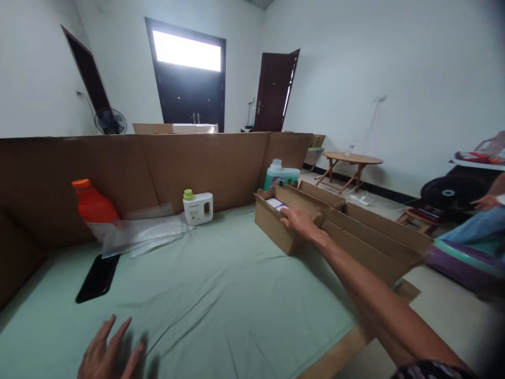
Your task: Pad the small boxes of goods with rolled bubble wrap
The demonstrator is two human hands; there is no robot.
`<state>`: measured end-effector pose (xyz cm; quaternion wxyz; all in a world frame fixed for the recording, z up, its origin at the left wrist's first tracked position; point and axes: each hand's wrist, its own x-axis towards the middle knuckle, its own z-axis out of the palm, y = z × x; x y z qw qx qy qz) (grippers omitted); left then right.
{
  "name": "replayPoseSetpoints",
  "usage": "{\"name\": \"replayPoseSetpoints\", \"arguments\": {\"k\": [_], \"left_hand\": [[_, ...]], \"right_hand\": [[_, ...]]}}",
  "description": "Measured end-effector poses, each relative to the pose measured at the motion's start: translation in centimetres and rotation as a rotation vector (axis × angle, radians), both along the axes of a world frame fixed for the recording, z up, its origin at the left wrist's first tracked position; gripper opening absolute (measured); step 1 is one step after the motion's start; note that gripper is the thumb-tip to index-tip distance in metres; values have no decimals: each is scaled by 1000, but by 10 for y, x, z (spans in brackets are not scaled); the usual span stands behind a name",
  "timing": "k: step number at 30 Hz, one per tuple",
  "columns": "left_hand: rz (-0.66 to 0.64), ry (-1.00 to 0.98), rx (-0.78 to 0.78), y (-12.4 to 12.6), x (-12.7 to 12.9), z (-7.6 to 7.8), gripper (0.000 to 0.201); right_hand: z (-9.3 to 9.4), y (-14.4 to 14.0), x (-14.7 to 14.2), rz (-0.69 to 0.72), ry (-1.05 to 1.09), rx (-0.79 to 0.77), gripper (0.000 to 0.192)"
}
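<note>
The right hand (pixel 300 221) rests its fingers, close together, on the rim of one open cardboard box (pixel 282 223) at the green surface's (pixel 221 295) far right. The left hand (pixel 106 355) hovers low, fingers apart, empty. Three bottles: one orange (pixel 92 206), one white (pixel 198 207), one teal (pixel 281 176).

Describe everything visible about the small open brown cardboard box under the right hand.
The small brown cardboard box looks like plain corrugated board, oblong, its top flaps open. It sits on the pale green cloth near the table's right edge, against larger flattened cardboard pieces. The right hand rests on its near rim, fingers reaching inside. A white and purple item shows inside; a teal bottle stands behind.
</note>
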<state>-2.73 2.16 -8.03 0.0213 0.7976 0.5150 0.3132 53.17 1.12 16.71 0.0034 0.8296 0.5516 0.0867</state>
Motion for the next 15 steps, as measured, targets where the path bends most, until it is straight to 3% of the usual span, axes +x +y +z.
{"name": "replayPoseSetpoints", "arguments": {"k": [2, 5, 10, 12, 15], "left_hand": [[-46, -53, 26, -16, 16, 13, 49], [-80, -114, -7, -43, 39, 34, 55], [-55, -272, -202, -70, 62, 60, 86], [-47, -338, -293, -74, 66, 67, 94], [-65, -411, -341, -77, 70, 77, 91]], "right_hand": [[-8, -19, -27, 126, -5, -9, 14], [-22, -54, -75, 365, 19, -25, 19], [-23, -103, -134, 922, 264, 185, 25], [-23, -112, -138, 921, 436, 271, 23], [-46, -114, -122, 641, 696, 345, 33]]}}
